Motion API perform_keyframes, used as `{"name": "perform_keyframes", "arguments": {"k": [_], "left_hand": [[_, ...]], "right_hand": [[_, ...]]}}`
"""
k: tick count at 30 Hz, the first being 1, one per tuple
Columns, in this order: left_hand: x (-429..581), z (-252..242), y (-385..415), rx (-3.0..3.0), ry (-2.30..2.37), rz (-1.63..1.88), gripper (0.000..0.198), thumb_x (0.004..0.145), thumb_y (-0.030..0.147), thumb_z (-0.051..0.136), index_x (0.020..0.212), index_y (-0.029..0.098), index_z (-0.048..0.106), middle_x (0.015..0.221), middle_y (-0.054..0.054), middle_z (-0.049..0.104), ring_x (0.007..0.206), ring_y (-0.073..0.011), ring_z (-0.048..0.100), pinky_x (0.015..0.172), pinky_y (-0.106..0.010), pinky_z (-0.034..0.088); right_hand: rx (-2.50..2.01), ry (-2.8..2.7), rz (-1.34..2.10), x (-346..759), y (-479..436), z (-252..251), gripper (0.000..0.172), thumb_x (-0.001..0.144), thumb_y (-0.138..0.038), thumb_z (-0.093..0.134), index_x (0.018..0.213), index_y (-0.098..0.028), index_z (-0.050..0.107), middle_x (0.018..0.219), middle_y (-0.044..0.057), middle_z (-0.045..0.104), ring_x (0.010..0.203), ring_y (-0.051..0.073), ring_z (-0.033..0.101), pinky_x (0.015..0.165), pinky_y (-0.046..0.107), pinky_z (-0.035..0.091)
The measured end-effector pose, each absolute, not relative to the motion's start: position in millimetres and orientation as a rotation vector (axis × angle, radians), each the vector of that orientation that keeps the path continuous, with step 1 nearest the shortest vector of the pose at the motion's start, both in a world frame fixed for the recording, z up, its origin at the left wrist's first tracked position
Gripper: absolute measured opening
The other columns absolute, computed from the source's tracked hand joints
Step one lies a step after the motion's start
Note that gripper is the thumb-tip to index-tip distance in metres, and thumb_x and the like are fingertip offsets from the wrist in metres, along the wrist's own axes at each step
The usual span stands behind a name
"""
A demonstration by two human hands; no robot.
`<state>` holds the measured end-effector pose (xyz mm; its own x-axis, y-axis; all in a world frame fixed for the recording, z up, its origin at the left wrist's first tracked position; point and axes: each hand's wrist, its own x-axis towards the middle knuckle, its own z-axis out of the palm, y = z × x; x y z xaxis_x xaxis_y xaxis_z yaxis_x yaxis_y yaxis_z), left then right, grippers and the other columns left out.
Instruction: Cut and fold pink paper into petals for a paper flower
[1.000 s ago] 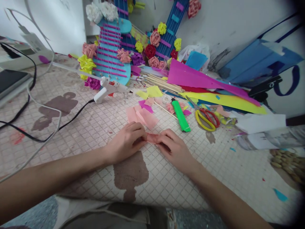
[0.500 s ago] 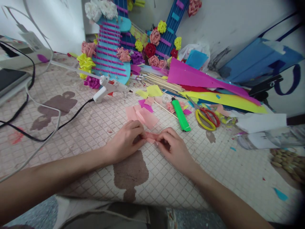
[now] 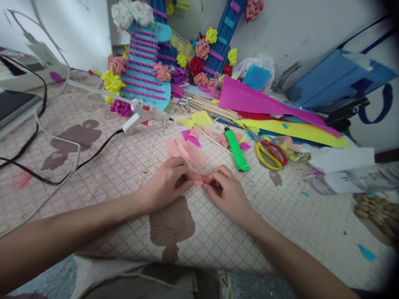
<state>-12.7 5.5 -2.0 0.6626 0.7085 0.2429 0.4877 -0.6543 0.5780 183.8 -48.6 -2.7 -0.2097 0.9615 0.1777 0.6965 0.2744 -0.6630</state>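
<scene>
A small piece of pink paper (image 3: 198,178) is stretched between my two hands, low over the tablecloth, its upper edge folded or rolled. My left hand (image 3: 171,181) pinches its left end, and my right hand (image 3: 227,191) pinches the other end. The fingertips partly hide the paper. Just beyond my hands lie loose pink paper squares (image 3: 187,151). Near my right hand is a bright green utility knife or similar flat tool (image 3: 237,150), with a thin wooden stick (image 3: 216,142) beside it.
A white hot glue gun (image 3: 143,116) stands at the left, its black cord trailing. Scissors with red and yellow handles (image 3: 269,155) lie at the right. Behind are bamboo sticks (image 3: 212,106), magenta paper (image 3: 258,99) and a light-blue board with paper flowers (image 3: 145,66). A clear bottle (image 3: 352,181) lies far right.
</scene>
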Motion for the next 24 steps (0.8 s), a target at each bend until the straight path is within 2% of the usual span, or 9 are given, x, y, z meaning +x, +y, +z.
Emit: {"name": "perform_keyframes", "arguments": {"k": [14, 20, 24], "left_hand": [[-8.3, -4.8, 5.7, 2.454, 0.99, 0.628, 0.01, 0.081, 0.014, 0.056, 0.071, 0.016, 0.055, 0.081, -0.005, 0.055, 0.081, -0.0194, 0.052, 0.075, -0.034, 0.045], [-7.1, -0.2, 6.3, 2.383, 1.013, 0.627, 0.004, 0.079, 0.013, 0.057, 0.076, 0.016, 0.057, 0.081, -0.004, 0.057, 0.082, -0.0194, 0.053, 0.073, -0.033, 0.045], [-8.2, 0.8, 6.9, 2.33, 0.961, 0.628, 0.01, 0.079, 0.01, 0.054, 0.08, 0.016, 0.062, 0.083, -0.005, 0.058, 0.084, -0.0191, 0.053, 0.075, -0.033, 0.045]], "right_hand": [[-1.539, -2.009, 0.536, 179.4, -47.1, -2.6, 0.013, 0.078, -0.007, 0.055, 0.074, -0.02, 0.051, 0.083, 0.003, 0.053, 0.075, 0.016, 0.056, 0.063, 0.029, 0.046], [-1.504, -1.971, 0.562, 179.7, -47.1, -2.6, 0.017, 0.076, -0.004, 0.054, 0.082, -0.021, 0.053, 0.084, 0.002, 0.053, 0.077, 0.016, 0.056, 0.066, 0.029, 0.047], [-1.45, -2.006, 0.635, 181.0, -48.1, -2.2, 0.022, 0.079, -0.002, 0.05, 0.086, -0.022, 0.056, 0.088, 0.002, 0.054, 0.08, 0.015, 0.057, 0.069, 0.029, 0.048]]}}
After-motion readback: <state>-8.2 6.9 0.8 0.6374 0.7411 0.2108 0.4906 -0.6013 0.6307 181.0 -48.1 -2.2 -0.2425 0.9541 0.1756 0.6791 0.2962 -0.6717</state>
